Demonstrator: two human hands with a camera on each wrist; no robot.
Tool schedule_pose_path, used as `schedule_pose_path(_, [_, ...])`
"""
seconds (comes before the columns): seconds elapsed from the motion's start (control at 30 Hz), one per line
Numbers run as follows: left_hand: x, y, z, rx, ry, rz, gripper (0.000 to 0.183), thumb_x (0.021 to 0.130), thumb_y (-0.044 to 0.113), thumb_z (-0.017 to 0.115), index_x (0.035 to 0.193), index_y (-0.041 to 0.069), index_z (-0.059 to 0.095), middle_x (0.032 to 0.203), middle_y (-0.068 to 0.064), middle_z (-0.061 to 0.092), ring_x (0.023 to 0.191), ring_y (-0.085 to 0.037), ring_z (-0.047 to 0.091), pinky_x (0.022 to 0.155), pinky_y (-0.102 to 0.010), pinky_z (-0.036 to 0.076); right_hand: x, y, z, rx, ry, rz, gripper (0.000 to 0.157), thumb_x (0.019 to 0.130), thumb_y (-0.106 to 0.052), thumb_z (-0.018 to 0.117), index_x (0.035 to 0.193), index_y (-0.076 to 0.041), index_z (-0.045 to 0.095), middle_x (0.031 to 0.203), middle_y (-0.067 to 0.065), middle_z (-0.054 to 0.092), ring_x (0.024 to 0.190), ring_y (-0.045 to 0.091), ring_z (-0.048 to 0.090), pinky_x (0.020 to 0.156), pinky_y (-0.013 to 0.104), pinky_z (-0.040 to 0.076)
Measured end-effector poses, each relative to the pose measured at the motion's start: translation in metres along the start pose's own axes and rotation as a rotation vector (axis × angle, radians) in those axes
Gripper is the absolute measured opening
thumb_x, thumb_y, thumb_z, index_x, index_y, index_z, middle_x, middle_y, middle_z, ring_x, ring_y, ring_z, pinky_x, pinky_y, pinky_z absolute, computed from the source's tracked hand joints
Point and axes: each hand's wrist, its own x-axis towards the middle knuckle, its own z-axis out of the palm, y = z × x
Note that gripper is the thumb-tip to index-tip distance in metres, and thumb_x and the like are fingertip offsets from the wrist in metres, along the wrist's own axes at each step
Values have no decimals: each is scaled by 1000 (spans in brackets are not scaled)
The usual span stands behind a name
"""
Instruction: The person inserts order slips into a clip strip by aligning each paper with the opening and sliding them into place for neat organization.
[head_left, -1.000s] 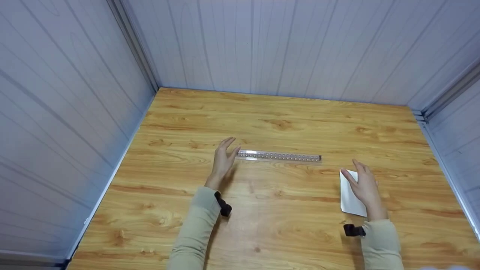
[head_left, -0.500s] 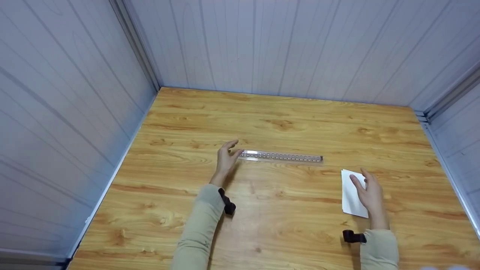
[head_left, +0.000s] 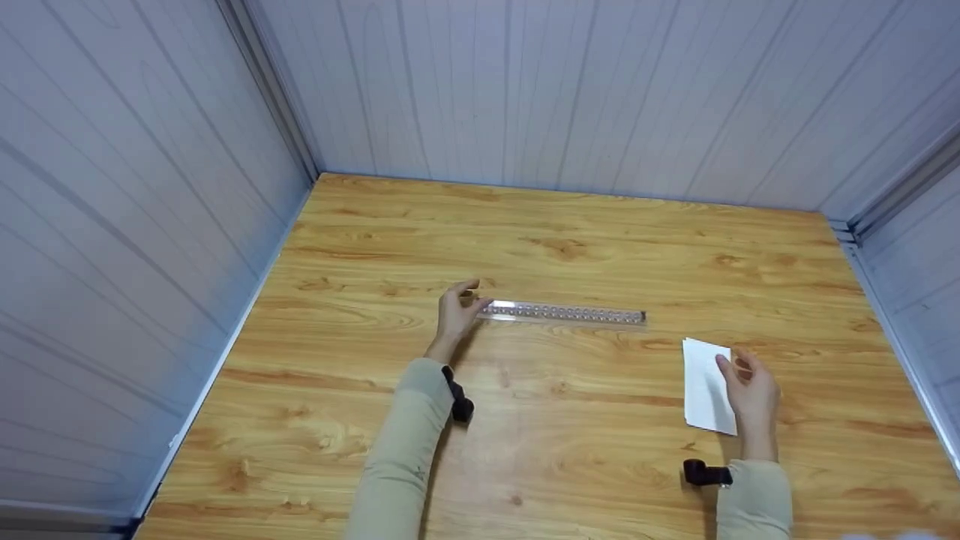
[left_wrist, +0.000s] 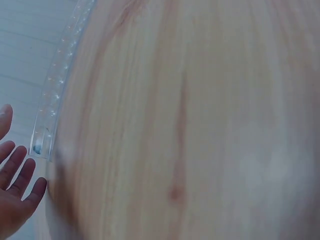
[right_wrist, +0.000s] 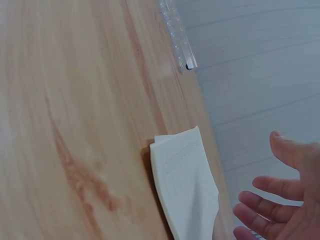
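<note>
A long clear plastic strip (head_left: 562,312) with rows of round, shiny bumps lies across the middle of the table. At its left end is my left hand (head_left: 456,315), thumb over the tip in the head view. The left wrist view shows that hand's fingers (left_wrist: 22,175) spread beside the strip's end (left_wrist: 41,142), with no grip on it. A small stack of white folded paper (head_left: 705,386), like napkins with a faint embossed band, lies to the right. My right hand (head_left: 752,397) hovers over its right edge; in the right wrist view, the loosely bent fingers are apart from the paper (right_wrist: 182,185).
The wood-grain table (head_left: 570,465) is bounded by pale panel walls at the back (head_left: 525,90), left (head_left: 135,225) and right. Each wrist wears a black camera mount, such as the right one (head_left: 705,472).
My left hand has shifted slightly right, its thumb coming over the strip's end. My right hand has drawn back from over the paper to its right edge. The strip and paper stay put.
</note>
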Motion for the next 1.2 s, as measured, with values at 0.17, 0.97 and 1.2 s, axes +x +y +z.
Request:
schedule_pose_path(0.17, [2,-4,2,-3,5,25,39,75,2,68,109,-12,55,103,-24,56,92,-34,53,79,-38,45,2,6,-1,2,37,71,53,87,-34,53,119,8,49,110,25,52,98,31,49,79,33,37])
schedule_pose_path(0.97, [-1,-11,5,-17,0,61,30,74,2,69,97,-14,60,93,-24,59,90,-34,54,81,-37,43,-1,20,-5,-59,3,309,58,80,-44,59,108,6,53,98,20,56,85,26,49,64,25,34])
schedule_pose_path(1.2, [-1,-12,8,-6,18,68,29,73,1,70,96,-13,60,93,-23,58,90,-33,55,83,-37,43,-1,20,-6,-58,-39,331,61,71,-47,68,103,3,55,83,5,55,73,13,46,60,22,36])
